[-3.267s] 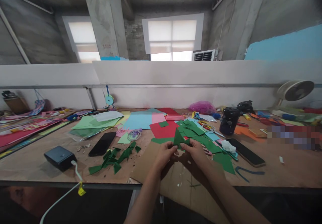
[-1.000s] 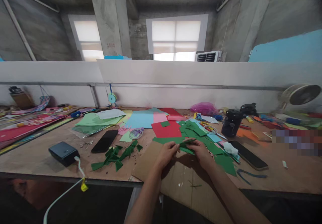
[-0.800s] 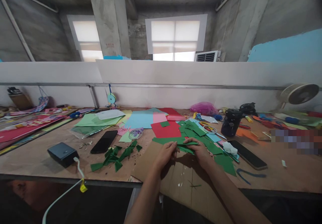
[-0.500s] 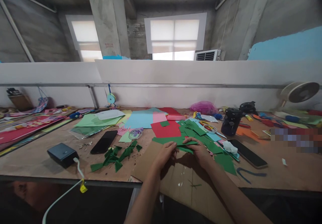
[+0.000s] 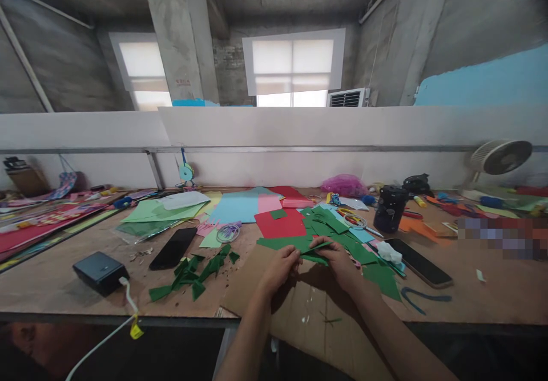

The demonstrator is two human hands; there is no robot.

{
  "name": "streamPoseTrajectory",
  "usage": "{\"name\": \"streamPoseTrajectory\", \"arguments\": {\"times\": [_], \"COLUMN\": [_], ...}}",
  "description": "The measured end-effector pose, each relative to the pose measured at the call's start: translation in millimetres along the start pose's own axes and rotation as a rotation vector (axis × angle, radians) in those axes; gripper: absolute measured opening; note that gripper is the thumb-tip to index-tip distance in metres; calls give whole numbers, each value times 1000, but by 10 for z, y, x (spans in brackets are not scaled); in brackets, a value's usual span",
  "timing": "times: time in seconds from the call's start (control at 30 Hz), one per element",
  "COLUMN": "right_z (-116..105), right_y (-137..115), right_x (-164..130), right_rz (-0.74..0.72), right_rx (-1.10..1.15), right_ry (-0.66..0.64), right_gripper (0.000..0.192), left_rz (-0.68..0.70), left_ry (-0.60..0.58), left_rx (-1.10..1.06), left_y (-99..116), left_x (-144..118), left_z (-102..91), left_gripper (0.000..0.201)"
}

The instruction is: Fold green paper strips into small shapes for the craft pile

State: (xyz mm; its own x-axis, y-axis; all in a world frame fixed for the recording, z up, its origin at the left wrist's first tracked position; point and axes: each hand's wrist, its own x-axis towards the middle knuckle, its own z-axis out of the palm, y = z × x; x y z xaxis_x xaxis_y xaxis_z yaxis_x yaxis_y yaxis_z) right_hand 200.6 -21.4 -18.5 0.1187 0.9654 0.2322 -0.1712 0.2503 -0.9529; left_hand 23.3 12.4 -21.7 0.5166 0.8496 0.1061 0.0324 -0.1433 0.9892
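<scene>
Both of my hands pinch one small folded piece of dark green paper point(image 5: 315, 251) just above a sheet of brown cardboard point(image 5: 295, 307). My left hand point(image 5: 280, 267) grips its left end. My right hand point(image 5: 338, 262) grips its right end, with the fingers over the top. A heap of cut dark green paper pieces point(image 5: 336, 227) lies just beyond my hands. Several folded green paper pieces point(image 5: 192, 270) lie to the left on the wooden table point(image 5: 55, 281).
Red paper point(image 5: 280, 224), light blue paper point(image 5: 240, 205) and light green sheets point(image 5: 156, 210) cover the middle. Two phones point(image 5: 173, 248) point(image 5: 419, 262), a dark box with a white cable point(image 5: 100, 271), scissors point(image 5: 355, 219), a black container point(image 5: 389, 209) and a white fan point(image 5: 499, 158) stand around.
The green piece stood up as a triangle between my fingers 3.3 s ago; now it lies flatter and lower, pressed between both hands. The view shifted slightly.
</scene>
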Motion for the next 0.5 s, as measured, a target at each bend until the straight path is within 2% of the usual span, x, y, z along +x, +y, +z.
{"name": "streamPoseTrajectory", "arguments": {"times": [0.17, 0.23, 0.33, 0.5], "right_z": [-6, 5, 25, 62], "right_y": [24, 17, -13, -89], "right_x": [2, -13, -44, -87], "right_rz": [-30, -13, 38, 63], "right_rx": [-78, -85, -64, -37], "right_ry": [-84, -65, 1, -4], "right_gripper": [8, 13, 28, 38], "left_rz": [-35, -24, 36, 121], "left_ry": [-44, -37, 32, 174], "left_rx": [12, 25, 57, 123], "left_y": [-15, -22, -54, -112], "left_x": [9, 19, 54, 113], "left_z": [19, 26, 23, 8], "left_gripper": [46, 46, 44, 42]}}
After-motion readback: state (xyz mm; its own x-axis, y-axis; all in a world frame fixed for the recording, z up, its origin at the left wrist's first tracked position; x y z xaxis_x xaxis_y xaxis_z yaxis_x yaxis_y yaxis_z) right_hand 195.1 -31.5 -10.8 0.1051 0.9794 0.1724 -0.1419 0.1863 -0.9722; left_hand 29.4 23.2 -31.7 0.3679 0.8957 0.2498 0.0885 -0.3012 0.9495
